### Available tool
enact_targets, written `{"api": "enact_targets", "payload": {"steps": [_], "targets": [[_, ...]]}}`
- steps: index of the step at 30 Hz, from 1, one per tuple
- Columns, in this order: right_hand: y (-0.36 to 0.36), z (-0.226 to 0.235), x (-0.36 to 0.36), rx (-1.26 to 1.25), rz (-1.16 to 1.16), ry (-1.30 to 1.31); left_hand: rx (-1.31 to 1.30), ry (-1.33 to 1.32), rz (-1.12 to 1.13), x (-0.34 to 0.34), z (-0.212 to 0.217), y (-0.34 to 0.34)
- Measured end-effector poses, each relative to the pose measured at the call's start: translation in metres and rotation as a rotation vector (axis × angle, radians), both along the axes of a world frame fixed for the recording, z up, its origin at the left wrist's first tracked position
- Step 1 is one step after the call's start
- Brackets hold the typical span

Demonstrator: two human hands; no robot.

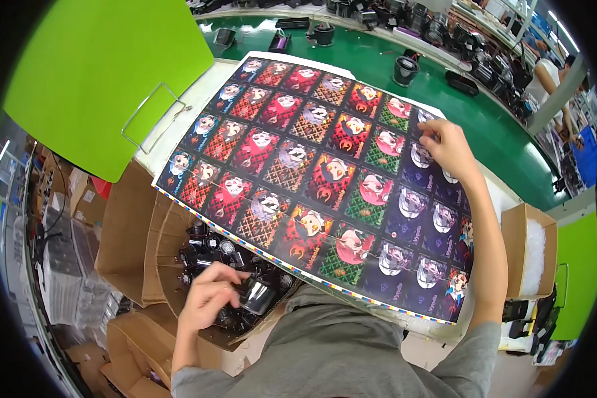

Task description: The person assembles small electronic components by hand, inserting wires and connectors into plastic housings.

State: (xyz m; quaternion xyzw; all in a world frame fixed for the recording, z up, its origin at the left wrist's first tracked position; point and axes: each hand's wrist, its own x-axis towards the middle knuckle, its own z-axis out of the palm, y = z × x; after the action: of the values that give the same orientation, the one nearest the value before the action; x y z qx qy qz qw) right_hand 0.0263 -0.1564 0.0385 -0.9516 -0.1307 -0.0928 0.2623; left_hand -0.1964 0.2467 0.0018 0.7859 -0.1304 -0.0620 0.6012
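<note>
Many cartoon panels cover the glossy printed sheet [325,179].

A white tabletop [158,138] carries a big printed sheet [325,179] of cartoon card faces, lying flat across nearly all of it, its near edge overhanging slightly.

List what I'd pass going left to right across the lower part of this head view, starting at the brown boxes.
Open cardboard box of small black parts → left hand on a shiny black part → large printed sheet of cartoon cards → right hand at the sheet's far edge → small cardboard box of white padding.
</note>
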Motion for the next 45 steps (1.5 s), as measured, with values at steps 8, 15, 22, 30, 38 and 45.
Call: {"api": "enact_targets", "payload": {"steps": [8,15,22,30,38,45], "targets": [[0.0,0.004,-0.009,0.088,0.014,0.157,-0.871,-0.064,-0.117,0.089,0.067,-0.098],[0.025,-0.027,-0.006,0.024,0.197,-0.15,-0.611,-0.064,-0.318,0.187,0.033,-0.177],[0.018,-0.02,-0.009,0.116,0.086,-0.108,-0.351,-0.106,-0.387,0.211,0.041,-0.183],[0.021,0.045,-0.034,0.643,0.078,-0.013,-0.51,-0.086,-0.351,0.216,0.034,-0.192],[0.041,0.059,-0.056,0.276,0.186,-0.6,-0.433,-0.121,-0.228,0.219,0.047,-0.213],[0.04,0.049,-0.048,0.194,0.222,-0.787,-0.433,-0.199,-0.162,0.218,0.047,-0.219]]}}
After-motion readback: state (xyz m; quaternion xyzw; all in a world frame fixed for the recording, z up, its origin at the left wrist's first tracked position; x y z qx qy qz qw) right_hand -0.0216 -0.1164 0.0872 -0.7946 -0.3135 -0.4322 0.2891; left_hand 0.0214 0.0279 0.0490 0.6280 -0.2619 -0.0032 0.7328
